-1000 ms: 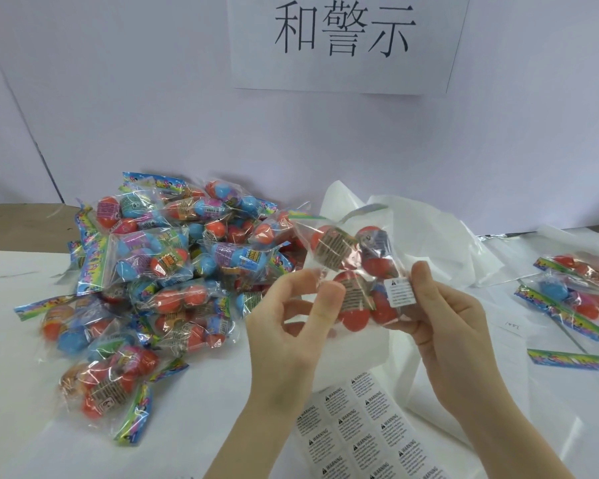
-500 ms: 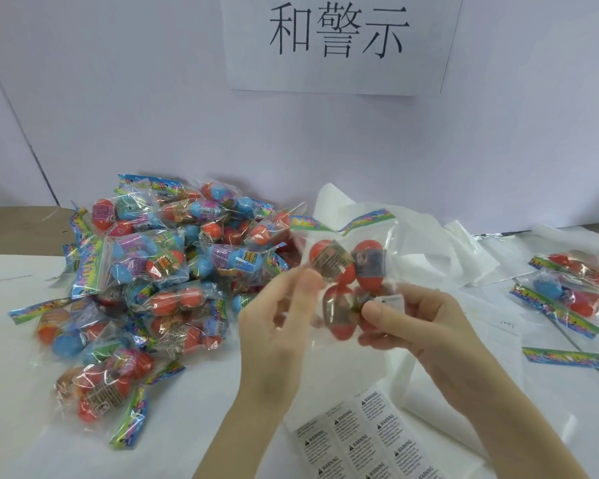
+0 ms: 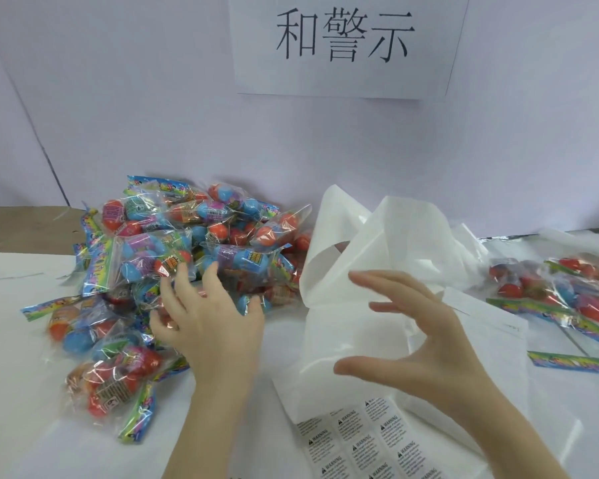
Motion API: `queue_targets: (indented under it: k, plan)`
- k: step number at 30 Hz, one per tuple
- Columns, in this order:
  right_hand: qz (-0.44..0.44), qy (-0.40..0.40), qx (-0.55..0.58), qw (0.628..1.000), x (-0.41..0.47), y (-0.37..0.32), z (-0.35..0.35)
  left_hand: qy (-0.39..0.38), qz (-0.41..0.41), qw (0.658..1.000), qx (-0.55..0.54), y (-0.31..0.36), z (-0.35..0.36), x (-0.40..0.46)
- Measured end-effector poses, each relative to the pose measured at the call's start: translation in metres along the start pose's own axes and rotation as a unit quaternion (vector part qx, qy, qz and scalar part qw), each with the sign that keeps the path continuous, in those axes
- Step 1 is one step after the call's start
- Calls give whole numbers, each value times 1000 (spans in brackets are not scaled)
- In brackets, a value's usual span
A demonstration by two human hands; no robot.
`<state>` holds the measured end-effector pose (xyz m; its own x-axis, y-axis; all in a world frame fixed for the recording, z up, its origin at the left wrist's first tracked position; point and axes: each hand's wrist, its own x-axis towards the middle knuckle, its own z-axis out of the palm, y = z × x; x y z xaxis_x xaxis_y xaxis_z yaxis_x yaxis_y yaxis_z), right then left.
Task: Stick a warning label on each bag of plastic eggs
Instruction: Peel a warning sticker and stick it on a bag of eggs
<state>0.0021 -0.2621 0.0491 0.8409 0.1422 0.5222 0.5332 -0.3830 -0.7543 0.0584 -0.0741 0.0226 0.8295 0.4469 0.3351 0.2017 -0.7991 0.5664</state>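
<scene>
While neither grip holds anything, both hands hang above the white-covered worktop (image 3: 21, 426) with fingers spread and released. Left hand (image 3: 210, 316): palm down over the near edge of the heap of clear plastic bags of coloured plastic eggs (image 3: 173, 271), its fingertips (image 3: 184, 271) reaching onto the crinkled film; whether they press a bag or only brush it cannot be told from this view. Right hand (image 3: 415, 330): open, thumb low and fingers extended toward the left, held in the air in front of the crumpled white plastic sheet (image 3: 377, 236), touching nothing that can be seen.

Sheet of small white rectangular warning labels (image 3: 363, 444): flat on the worktop at the near edge, between the two forearms, each label bearing a printed triangle and the word WARNING.

Heap of egg bags: left of centre, piled against the pale lilac back wall (image 3: 153, 115), the eggs orange-red and blue, the bags headed with rainbow-printed card strips.

Smaller group of egg bags (image 3: 561, 292): lying flat at the far right, well apart from the heap, with a loose rainbow strip (image 3: 571, 363) just in front of it.

White paper sign with three black Chinese characters (image 3: 343, 39): fixed to the wall, top centre.
</scene>
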Motion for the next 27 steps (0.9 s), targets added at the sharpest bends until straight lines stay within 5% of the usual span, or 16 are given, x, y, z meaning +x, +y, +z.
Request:
queue_targets:
  k: [3, 6, 12, 19, 22, 24, 27]
  plan:
    - [-14, -6, -71, 997, 1, -3, 2, -99, -21, 989, 110, -10, 2, 6]
    - [1, -4, -112, 994, 0, -3, 0, -101, -19, 991, 90, -14, 3, 8]
    - [-8, -10, -112, 994, 0, -3, 5, 24, -11, 997, -76, -11, 2, 7]
    - [-7, 10, -87, 996, -1, -5, 11, 164, 116, 939, -277, 10, -5, -6]
    - [1, 36, -63, 997, -1, -6, 13, 181, 157, 893, -381, 21, -16, -11]
    - [15, 56, -37, 998, 0, -6, 14, 108, 132, 841, -513, 29, -23, -18]
    - [45, 79, -15, 996, 2, -7, 15, -73, -31, 682, -727, 39, -31, -26]
